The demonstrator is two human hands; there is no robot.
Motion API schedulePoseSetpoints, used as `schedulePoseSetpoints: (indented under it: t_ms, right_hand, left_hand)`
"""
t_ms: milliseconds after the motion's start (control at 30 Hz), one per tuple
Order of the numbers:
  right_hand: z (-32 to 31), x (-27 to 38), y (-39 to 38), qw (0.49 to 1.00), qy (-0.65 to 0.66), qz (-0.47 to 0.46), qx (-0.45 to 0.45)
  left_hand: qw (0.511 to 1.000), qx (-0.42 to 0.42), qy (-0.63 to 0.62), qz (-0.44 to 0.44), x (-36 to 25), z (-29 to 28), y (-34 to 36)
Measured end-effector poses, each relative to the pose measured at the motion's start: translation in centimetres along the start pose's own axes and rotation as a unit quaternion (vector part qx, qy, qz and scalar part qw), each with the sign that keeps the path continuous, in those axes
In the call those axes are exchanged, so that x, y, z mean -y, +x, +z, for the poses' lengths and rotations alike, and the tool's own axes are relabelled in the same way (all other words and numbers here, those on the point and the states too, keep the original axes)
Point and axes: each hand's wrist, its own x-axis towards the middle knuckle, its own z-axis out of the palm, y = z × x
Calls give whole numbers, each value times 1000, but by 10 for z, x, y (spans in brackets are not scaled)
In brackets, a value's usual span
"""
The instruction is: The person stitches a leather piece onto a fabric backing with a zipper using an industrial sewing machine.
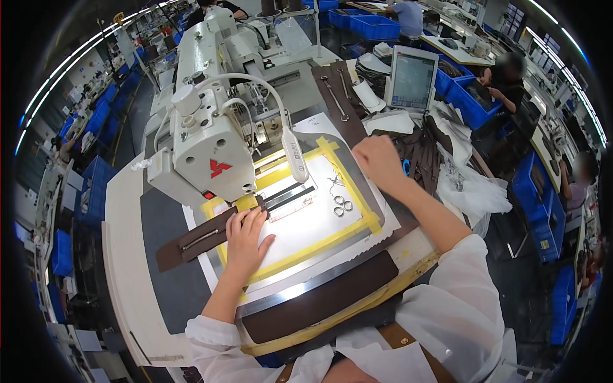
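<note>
My left hand [246,246] lies with its fingers stretched out and thumb apart on one end of a brown strip [172,253]. A metal zipper-like line runs along the strip. Its inner end reaches the yellow-taped white sheet [300,236], beside the white sewing machine head [214,150]. My right hand [378,159] is raised near the far right corner of that sheet, its fingers curled in; whatever they hold is hidden. Small scissors [343,205] with silver loops rest on the sheet. Nearby lie dark slots [290,196] and a red-and-white ruler strip [292,209].
A white wand lamp [295,153] hangs over the sheet. Wrenches [335,99] lie on a brown strip behind. At the right stand a screen [412,80], brown scraps [421,156] and clear plastic bags [476,188]. A brown pad [322,297] borders the near edge. Other people work farther off.
</note>
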Motion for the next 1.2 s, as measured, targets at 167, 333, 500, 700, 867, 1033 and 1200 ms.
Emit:
schedulePoseSetpoints:
  t_ms: [167,333,500,700,867,1033,1200]
  right_hand:
    - [-2,-94,5,994,17,88,-68]
    - [5,-117,12,981,103,147,-67]
    - [-31,-49,14,952,99,59,-283]
    - [-38,104,-38,943,219,-248,-40]
    - [-17,136,-45,903,280,-325,25]
    - [-1,108,-38,919,323,-219,60]
    - [15,97,-30,941,266,-178,111]
  left_hand:
    - [1000,-9,2,0,-2,0,-3]
    - [1000,-2,25,13,-5,2,-2]
    - [1000,5,26,10,-16,-2,-3]
    - [677,120,-685,-242,-88,-13,24]
    - [756,98,-573,-301,-60,4,-7]
    - [813,30,-465,-348,-16,-22,-34]
    - [832,16,-389,-396,11,-49,-50]
